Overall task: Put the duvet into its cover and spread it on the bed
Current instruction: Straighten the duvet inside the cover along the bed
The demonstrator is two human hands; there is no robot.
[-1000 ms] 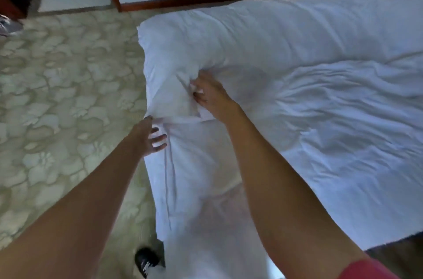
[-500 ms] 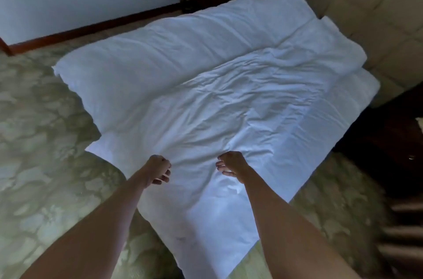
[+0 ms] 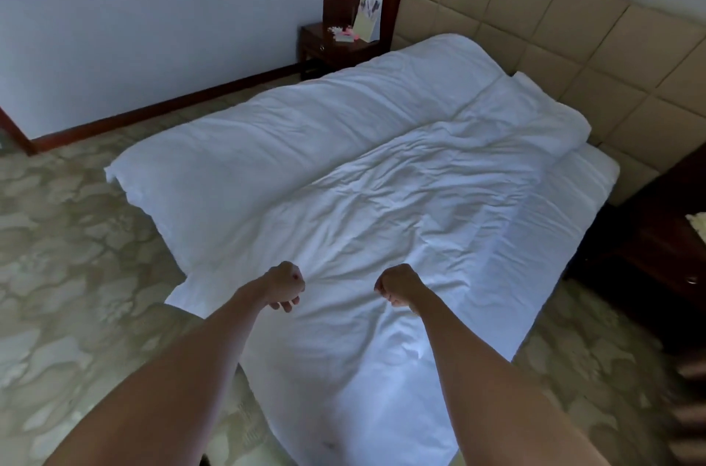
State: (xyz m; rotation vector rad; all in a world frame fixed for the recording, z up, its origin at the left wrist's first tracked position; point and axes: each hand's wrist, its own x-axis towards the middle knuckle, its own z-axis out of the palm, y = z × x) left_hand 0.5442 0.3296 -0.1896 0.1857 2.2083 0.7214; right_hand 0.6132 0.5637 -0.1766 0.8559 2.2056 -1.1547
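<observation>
While both arms reach forward from the bottom of the view, a wide bed with a white sheet fills the middle of the room, its head against a tan padded headboard of square panels. Over the bed lies the white, wrinkled duvet in its cover, spread across most of the mattress, with a thicker puffed fold running along the far left side and its near end hanging off the foot of the bed toward the patterned beige carpet. At the bed's right side a strip of sheet shows beside the duvet.

Dark wooden nightstand stands in the corner left of the headboard, carrying an upright pale card and some small pink and white items too small to tell. Another dark wooden cabinet stands at the right edge.

Left hand and right hand hover near each other over the duvet's near part, each with fingers curled into a loose fist; whether either pinches any fabric I cannot tell.
</observation>
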